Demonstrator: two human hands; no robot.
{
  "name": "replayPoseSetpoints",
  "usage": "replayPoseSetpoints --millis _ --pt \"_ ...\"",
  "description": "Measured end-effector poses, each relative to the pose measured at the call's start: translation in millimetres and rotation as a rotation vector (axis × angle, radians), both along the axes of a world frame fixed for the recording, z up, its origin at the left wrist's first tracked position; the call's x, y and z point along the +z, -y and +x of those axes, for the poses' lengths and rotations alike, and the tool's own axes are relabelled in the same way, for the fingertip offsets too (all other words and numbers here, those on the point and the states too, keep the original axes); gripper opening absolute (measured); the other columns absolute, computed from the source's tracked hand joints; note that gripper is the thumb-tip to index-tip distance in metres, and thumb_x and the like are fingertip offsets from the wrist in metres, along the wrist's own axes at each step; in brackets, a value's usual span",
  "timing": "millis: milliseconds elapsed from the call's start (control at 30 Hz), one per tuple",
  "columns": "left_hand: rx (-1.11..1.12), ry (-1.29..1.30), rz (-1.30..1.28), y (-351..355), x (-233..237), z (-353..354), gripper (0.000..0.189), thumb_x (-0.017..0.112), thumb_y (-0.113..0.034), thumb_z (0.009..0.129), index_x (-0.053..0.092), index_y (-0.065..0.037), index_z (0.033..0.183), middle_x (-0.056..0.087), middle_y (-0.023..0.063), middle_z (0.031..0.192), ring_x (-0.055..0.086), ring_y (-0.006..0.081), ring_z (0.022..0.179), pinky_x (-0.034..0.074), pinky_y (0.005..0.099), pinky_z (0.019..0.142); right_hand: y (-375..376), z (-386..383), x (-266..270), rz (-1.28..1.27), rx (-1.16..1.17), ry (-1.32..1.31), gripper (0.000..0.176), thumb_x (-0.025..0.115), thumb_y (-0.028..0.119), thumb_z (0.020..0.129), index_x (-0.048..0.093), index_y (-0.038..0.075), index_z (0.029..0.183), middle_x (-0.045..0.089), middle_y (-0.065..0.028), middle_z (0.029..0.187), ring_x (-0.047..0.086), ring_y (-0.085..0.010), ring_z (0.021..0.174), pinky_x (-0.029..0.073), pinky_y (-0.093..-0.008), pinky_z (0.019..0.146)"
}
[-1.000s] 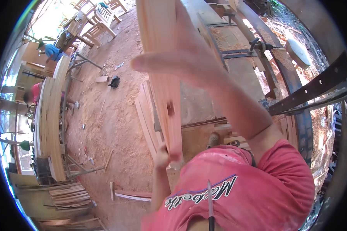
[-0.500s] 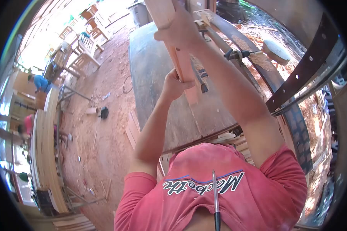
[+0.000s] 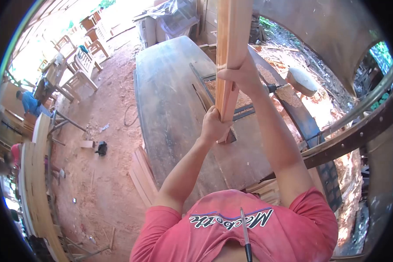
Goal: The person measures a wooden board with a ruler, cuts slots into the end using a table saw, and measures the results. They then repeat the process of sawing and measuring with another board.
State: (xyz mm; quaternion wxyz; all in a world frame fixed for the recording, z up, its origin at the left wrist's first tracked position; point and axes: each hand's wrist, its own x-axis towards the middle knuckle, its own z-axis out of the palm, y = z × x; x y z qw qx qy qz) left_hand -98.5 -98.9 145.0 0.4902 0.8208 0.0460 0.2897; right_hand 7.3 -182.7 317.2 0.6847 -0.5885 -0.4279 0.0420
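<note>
A long wooden board point(image 3: 233, 39) with a grooved edge rises from over the worktable to the top of the view. My left hand point(image 3: 215, 125) is closed around its near end, thumb on the edge. Farther up, my right hand point(image 3: 243, 76) grips the board from the right side, its fingers partly hidden behind the wood. Under the board lies the worn worktable point(image 3: 170, 100), with a slotted opening and dark metal strips point(image 3: 243, 112) around it. Wood shavings point(image 3: 242, 97) show in the opening.
Stacked planks point(image 3: 38, 174) stand at the left, near a person in a blue top point(image 3: 29, 102). Wooden chairs point(image 3: 81, 72) are at the far left. Loose boards point(image 3: 142, 174) lean by the table's left side. A curved metal band point(image 3: 353, 131) crosses at the right.
The board has swung more upright and shifted right, both hands still on it. The slot and metal strips of the table show more now. The view has turned slightly.
</note>
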Motion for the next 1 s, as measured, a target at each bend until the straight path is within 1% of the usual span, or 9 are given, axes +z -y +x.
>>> replayPoseSetpoints --millis 67,267,533,600,633,700,800,900,1000 --pt "0.149 -0.145 0.078 7 -1 0 0.03 0.079 -0.011 0.069 0.062 0.004 0.089 0.061 0.0162 0.094 0.065 0.0371 0.088 0.054 0.0401 0.079 3 7 0 -0.001 0.041 -0.006 0.054 0.076 0.004 0.066 0.057 0.001 0.117 0.062 -0.0034 0.099 0.061 -0.0107 0.089 0.051 -0.0264 0.077" --pt "0.265 -0.079 0.092 19 -9 -9 0.029 0.076 -0.016 0.072 0.063 0.004 0.089 0.062 0.0176 0.1 0.064 0.0401 0.094 0.053 0.0445 0.08 -3 18 -16 0.015 0.252 -0.115 0.058 0.075 -0.001 0.061 0.058 0.0 0.117 0.064 -0.0041 0.099 0.063 -0.0123 0.089 0.052 -0.027 0.078" --pt "0.159 -0.089 0.093 1 -12 -13 0.032 0.078 -0.018 0.073 0.065 0.004 0.092 0.062 0.0197 0.109 0.063 0.0408 0.098 0.052 0.0439 0.085 -9 -2 -10 -0.019 0.196 -0.129 0.063 0.082 0.002 0.063 0.055 0.002 0.12 0.061 -0.0009 0.094 0.062 -0.0081 0.07 0.045 -0.0201 0.044" --pt "0.079 -0.052 0.082 -7 -17 -9 0.034 0.08 -0.016 0.071 0.066 0.003 0.095 0.063 0.017 0.106 0.064 0.0397 0.095 0.053 0.0424 0.084 -14 -7 -9 0.064 0.232 -0.098 0.064 0.081 0.002 0.066 0.053 0.004 0.123 0.06 0.0 0.092 0.062 -0.0088 0.067 0.046 -0.0211 0.044" --pt "0.079 -0.045 0.096 -11 -17 -9 0.034 0.08 -0.016 0.071 0.066 0.003 0.095 0.063 0.017 0.106 0.064 0.0397 0.095 0.053 0.0424 0.084 -13 -12 -7 0.044 0.191 -0.087 0.065 0.084 0.005 0.067 0.052 0.004 0.124 0.057 0.0007 0.096 0.058 -0.0081 0.079 0.047 -0.0228 0.059" --pt "-0.076 -0.018 -0.005 -21 -16 -7 0.041 0.081 -0.009 0.07 0.065 0.001 0.107 0.065 0.011 0.106 0.067 0.0279 0.095 0.054 0.0369 0.083 -22 -10 -9 0.035 0.149 -0.072 0.067 0.086 0.008 0.068 0.051 0.005 0.124 0.055 0.0014 0.101 0.055 -0.0075 0.09 0.048 -0.0245 0.073" --pt "-0.334 -0.111 -0.378 -42 -38 9 0.052 0.078 0.0 0.073 0.06 -0.002 0.122 0.065 0.0043 0.111 0.063 0.0146 0.101 0.053 0.0317 0.086 -39 0 -35 0.245 -0.156 0.434 0.059 0.078 0.007 0.075 0.051 0.006 0.127 0.059 -0.0008 0.092 0.061 -0.0088 0.077 0.049 -0.0222 0.053" --pt "-0.43 -0.103 -0.386 -50 -34 6 0.055 0.077 0.001 0.078 0.056 -0.005 0.128 0.066 0.0013 0.113 0.063 0.0117 0.102 0.054 0.031 0.088 -26 -19 -17 0.085 -0.052 -0.032 0.052 0.073 0.011 0.082 0.05 0.005 0.129 0.06 -0.0025 0.095 0.06 -0.009 0.089 0.051 -0.0245 0.071" --pt "-0.412 -0.106 -0.389 -45 -12 -3 0.056 0.077 0.003 0.075 0.055 -0.001 0.127 0.065 0.0011 0.109 0.062 0.0114 0.099 0.053 0.0304 0.085 -24 -12 -9 0.238 0.192 -0.325 0.043 0.068 0.014 0.088 0.052 0.001 0.127 0.061 -0.0045 0.097 0.06 -0.0099 0.085 0.05 -0.0262 0.075"
